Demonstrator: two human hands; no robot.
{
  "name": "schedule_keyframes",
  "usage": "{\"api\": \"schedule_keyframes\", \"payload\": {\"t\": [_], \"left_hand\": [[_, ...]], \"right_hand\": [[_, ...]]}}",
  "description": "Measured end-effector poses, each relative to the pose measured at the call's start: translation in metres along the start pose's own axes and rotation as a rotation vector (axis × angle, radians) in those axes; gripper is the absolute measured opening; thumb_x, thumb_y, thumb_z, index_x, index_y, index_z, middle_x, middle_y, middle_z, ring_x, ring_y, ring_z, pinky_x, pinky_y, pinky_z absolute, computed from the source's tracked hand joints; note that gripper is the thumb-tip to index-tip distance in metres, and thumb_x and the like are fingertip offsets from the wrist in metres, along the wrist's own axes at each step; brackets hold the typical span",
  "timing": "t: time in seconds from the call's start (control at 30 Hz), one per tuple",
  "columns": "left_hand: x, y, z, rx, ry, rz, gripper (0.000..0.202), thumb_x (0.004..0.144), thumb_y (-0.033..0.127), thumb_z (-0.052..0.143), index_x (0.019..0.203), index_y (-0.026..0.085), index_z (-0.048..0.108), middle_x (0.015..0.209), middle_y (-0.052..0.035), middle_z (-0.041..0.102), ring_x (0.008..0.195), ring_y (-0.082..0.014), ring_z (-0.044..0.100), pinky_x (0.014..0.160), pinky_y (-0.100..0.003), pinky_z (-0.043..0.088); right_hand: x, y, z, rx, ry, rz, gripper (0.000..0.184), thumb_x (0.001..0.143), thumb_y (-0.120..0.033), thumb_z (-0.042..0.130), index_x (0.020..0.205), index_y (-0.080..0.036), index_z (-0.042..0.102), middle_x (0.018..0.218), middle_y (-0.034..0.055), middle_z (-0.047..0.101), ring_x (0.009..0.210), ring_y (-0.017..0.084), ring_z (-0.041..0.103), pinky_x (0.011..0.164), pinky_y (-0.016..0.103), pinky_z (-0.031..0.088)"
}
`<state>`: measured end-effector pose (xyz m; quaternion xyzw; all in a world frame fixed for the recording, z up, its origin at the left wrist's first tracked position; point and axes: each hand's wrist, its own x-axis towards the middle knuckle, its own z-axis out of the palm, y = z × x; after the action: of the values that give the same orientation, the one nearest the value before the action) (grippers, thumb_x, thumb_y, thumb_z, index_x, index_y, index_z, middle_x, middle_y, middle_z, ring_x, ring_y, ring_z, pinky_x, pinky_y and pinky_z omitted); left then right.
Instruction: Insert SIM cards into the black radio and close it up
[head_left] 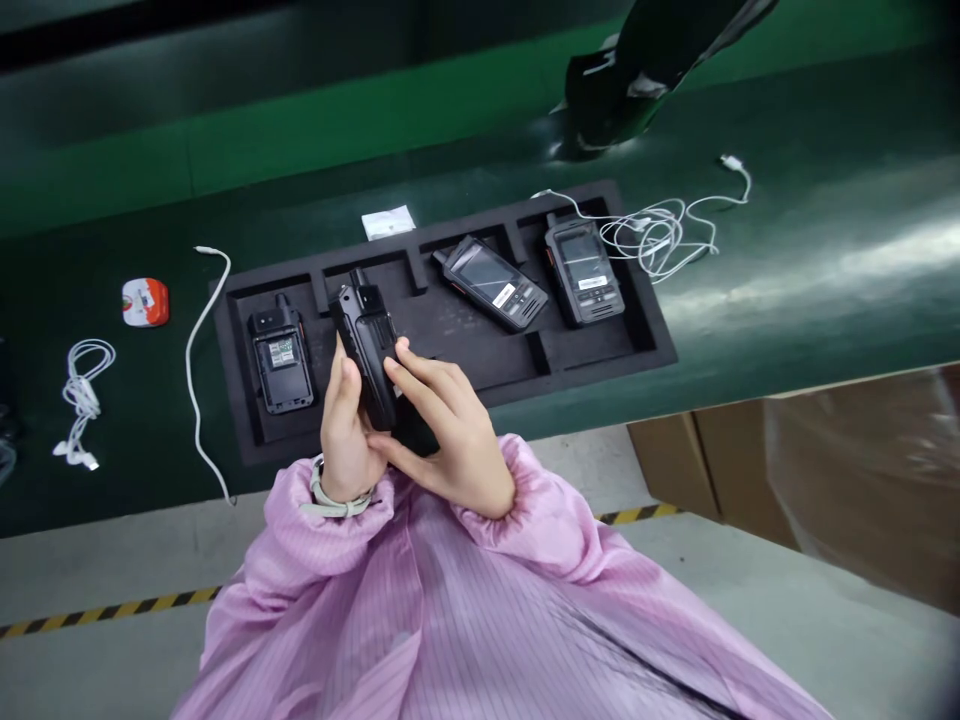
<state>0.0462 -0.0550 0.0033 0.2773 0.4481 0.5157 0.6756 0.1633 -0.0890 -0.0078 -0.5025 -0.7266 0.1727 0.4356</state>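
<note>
we hold a black handset between both hands, just above the left part of a dark tray, its stubby antenna pointing away from us and its narrow side partly turned up. our left hand cups it along its left side, fingers closed against the casing. our right hand grips it from the other side, the fingers bent with their tips on the casing and the thumb near its lower end.

in the tray's leftmost compartment we see an open-backed handset, its bay showing pale labels. right of our hands, a slanted handset lies screen up with a white label, and beside it an upright handset, also screen up and labelled, sits in the right compartment. a tangled white cable reaches from the tray's far edge onto the green counter.

beyond the tray is a white packet. to its left we find a long white cable, a small orange and white box and a bundled white cable. we wear pink sleeves and, on the left wrist, a pale band.
</note>
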Motion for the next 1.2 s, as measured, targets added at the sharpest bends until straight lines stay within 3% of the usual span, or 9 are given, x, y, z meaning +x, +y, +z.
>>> {"api": "schedule_keyframes", "payload": {"t": [0.2, 0.4, 0.53, 0.67, 0.73, 0.87, 0.97, 1.03, 1.2], "left_hand": [[0.000, 0.000, -0.002, 0.021, -0.110, 0.055, 0.056, 0.097, 0.058, 0.056, 0.149, 0.040, 0.051, 0.149, -0.0007, 0.062, 0.147, -0.0237, 0.051, 0.126, -0.042, 0.039], [0.009, 0.000, -0.008, 0.087, -0.050, 0.107, 0.081, 0.085, 0.053, 0.076, 0.156, 0.041, 0.039, 0.146, -0.0035, 0.065, 0.141, -0.0252, 0.058, 0.119, -0.041, 0.047], [0.015, 0.004, -0.015, 0.012, -0.194, -0.047, 0.055, 0.086, 0.054, 0.073, 0.134, 0.028, 0.066, 0.140, -0.0092, 0.069, 0.140, -0.0287, 0.058, 0.115, -0.043, 0.052], [0.014, 0.010, -0.020, -0.058, -0.296, -0.083, 0.034, 0.084, 0.052, 0.075, 0.104, 0.025, 0.077, 0.125, -0.0097, 0.077, 0.131, -0.0327, 0.066, 0.113, -0.051, 0.053], [0.013, 0.013, -0.021, -0.015, -0.269, -0.021, 0.033, 0.082, 0.053, 0.078, 0.093, 0.022, 0.077, 0.118, -0.0111, 0.079, 0.125, -0.0346, 0.070, 0.110, -0.052, 0.055], [0.014, 0.014, -0.019, 0.065, -0.144, 0.092, 0.036, 0.081, 0.049, 0.081, 0.099, 0.018, 0.074, 0.107, -0.0123, 0.081, 0.105, -0.0309, 0.077, 0.100, -0.048, 0.061], [0.018, 0.006, -0.017, 0.071, -0.041, 0.098, 0.038, 0.077, 0.046, 0.085, 0.101, 0.019, 0.072, 0.104, -0.0093, 0.081, 0.094, -0.0261, 0.078, 0.095, -0.043, 0.061], [0.022, 0.000, -0.017, 0.080, 0.008, 0.102, 0.040, 0.076, 0.045, 0.086, 0.103, 0.019, 0.072, 0.106, -0.0086, 0.080, 0.097, -0.0251, 0.077, 0.094, -0.040, 0.060], [0.029, -0.010, -0.019, 0.134, 0.063, 0.185, 0.036, 0.076, 0.042, 0.086, 0.102, 0.019, 0.075, 0.102, -0.0052, 0.078, 0.094, -0.0187, 0.074, 0.086, -0.028, 0.057]], "right_hand": [[0.005, -0.009, 0.005, -0.017, 0.100, 0.041, 0.074, 0.092, -0.021, 0.064, 0.159, -0.020, 0.034, 0.140, 0.0183, 0.062, 0.131, 0.030, 0.062, 0.106, 0.045, 0.058], [0.003, -0.012, 0.001, 0.170, 0.078, 0.175, 0.065, 0.093, -0.013, 0.054, 0.156, -0.024, 0.041, 0.145, 0.0109, 0.061, 0.129, 0.024, 0.065, 0.108, 0.039, 0.059], [0.001, -0.007, -0.004, 0.431, 0.054, 0.191, 0.061, 0.091, -0.019, 0.066, 0.150, -0.024, 0.050, 0.134, 0.0118, 0.061, 0.118, 0.022, 0.066, 0.091, 0.033, 0.065], [0.000, -0.003, -0.010, 0.501, 0.022, 0.126, 0.068, 0.090, -0.022, 0.074, 0.153, -0.029, 0.049, 0.124, 0.0077, 0.062, 0.113, 0.020, 0.064, 0.099, 0.036, 0.060], [0.001, -0.001, -0.014, 0.414, -0.018, 0.112, 0.065, 0.091, -0.023, 0.072, 0.152, -0.030, 0.050, 0.122, 0.0072, 0.063, 0.114, 0.022, 0.061, 0.103, 0.041, 0.056], [0.007, 0.007, -0.015, 0.307, -0.045, 0.211, 0.054, 0.089, -0.031, 0.072, 0.141, -0.025, 0.058, 0.144, 0.0134, 0.048, 0.139, 0.031, 0.045, 0.117, 0.055, 0.044], [0.017, 0.019, -0.006, 0.544, -0.015, 0.359, 0.067, 0.088, -0.036, 0.066, 0.149, -0.025, 0.042, 0.160, 0.0141, 0.031, 0.150, 0.028, 0.036, 0.121, 0.050, 0.043], [0.025, 0.030, 0.002, 0.777, -0.132, 0.414, 0.073, 0.088, -0.033, 0.059, 0.155, -0.024, 0.031, 0.162, 0.0123, 0.035, 0.145, 0.024, 0.046, 0.119, 0.046, 0.047], [0.034, 0.047, 0.019, 1.041, -0.268, 0.483, 0.088, 0.072, -0.027, 0.058, 0.156, -0.017, 0.034, 0.163, 0.0074, 0.042, 0.151, 0.024, 0.042, 0.130, 0.045, 0.031]]}}
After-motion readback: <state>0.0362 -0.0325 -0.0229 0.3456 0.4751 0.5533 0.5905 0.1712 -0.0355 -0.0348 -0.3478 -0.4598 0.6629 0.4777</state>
